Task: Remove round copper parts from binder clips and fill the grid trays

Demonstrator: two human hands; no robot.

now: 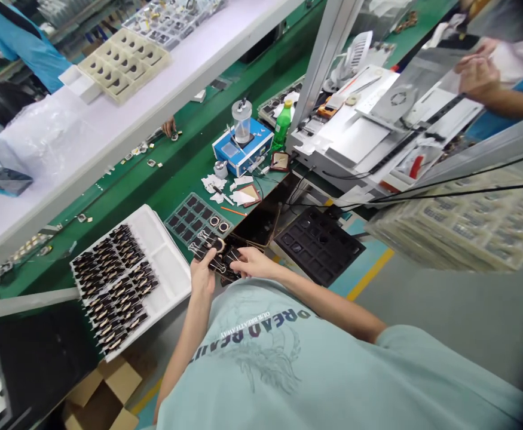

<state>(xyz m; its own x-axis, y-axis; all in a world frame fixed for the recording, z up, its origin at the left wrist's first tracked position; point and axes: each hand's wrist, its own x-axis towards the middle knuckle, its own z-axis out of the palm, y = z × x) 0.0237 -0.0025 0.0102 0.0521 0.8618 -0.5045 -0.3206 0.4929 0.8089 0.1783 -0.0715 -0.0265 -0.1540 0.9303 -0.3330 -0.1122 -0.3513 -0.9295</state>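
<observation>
In the head view my left hand point(204, 273) is closed on a black binder clip point(216, 263) with silver wire handles. A round, gold-rimmed watch-like part point(219, 245) shows beside its fingers. Close on the right, my right hand point(253, 264) pinches another black binder clip point(233, 255). Just beyond the hands lies a grey compartment tray point(193, 222) with dark square pieces and a few round rings point(223, 227). Left of them, a white tray point(168, 263) holds several rows of clipped parts point(113, 286). Fingers hide part of what both hands grip.
A blue box machine point(243, 146), green bottle point(282, 125) and paper scraps point(245, 196) stand along the green bench. A black tray point(319, 245) sits low at right, near stacked pale trays point(462, 221). A co-worker's hands point(479, 71) are at upper right. An open carton point(102, 400) is below left.
</observation>
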